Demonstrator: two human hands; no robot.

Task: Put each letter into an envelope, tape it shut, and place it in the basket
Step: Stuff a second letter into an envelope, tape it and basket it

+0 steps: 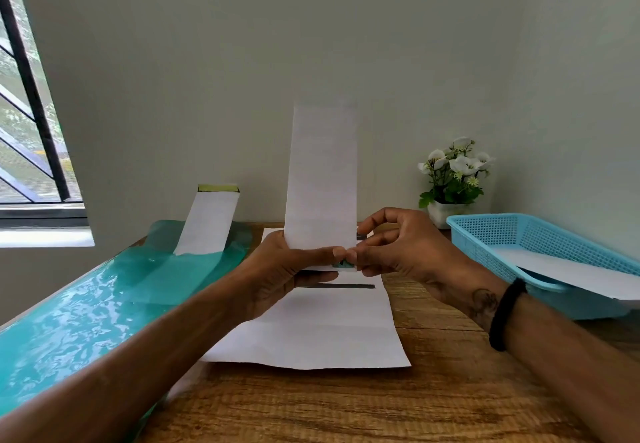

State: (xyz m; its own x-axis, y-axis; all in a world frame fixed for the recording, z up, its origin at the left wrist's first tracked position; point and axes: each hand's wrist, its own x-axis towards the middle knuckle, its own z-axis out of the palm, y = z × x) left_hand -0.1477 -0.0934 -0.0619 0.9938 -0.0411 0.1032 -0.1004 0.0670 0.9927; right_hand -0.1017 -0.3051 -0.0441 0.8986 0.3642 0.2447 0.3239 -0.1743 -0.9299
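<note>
A long white envelope (323,179) stands upright above the middle of the table. My left hand (277,273) grips its lower end, thumb across the front. My right hand (398,248) pinches the bottom right corner, where a small green patch shows. Below both hands a white letter sheet (329,331) with a dark bar lies flat on the wooden table (346,408). The blue basket (512,238) sits at the right with a white envelope (568,269) lying in it. Another white envelope (207,224) with a yellow-green flap pokes out of a green plastic bag (69,321) on the left.
A small white pot of white flowers (453,179) stands at the back right against the wall, just behind the basket. A barred window (31,131) is at the left. The green bag covers the table's left side.
</note>
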